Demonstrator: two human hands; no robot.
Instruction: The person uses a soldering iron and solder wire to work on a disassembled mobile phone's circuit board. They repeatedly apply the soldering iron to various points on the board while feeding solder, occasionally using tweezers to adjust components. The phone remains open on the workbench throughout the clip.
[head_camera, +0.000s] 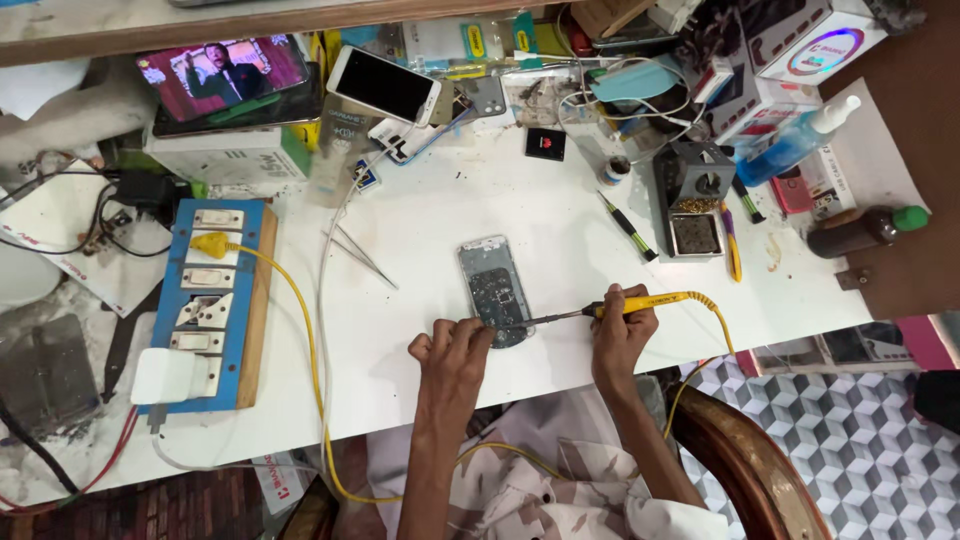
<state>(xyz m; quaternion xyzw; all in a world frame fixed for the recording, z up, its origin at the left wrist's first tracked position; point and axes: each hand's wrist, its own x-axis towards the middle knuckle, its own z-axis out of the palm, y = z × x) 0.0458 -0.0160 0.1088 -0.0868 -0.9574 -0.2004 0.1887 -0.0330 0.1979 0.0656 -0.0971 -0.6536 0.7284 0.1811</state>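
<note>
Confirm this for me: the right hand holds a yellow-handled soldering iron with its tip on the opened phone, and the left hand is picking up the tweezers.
Not quite. In the head view the left hand rests at the lower edge of the opened phone, steadying it; the tweezers lie untouched on the table. The right hand does hold the yellow-handled soldering iron, tip on the phone.

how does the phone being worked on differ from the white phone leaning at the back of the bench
The opened phone lies flat mid-table with its back off and circuit board bare; the white phone is closed up, dark screen showing, propped on clutter. The opened phone is steadied by the left hand while the right hand brings a yellow-handled soldering iron to it; the white phone is untouched. Both are slim rectangles with rounded corners.
</note>
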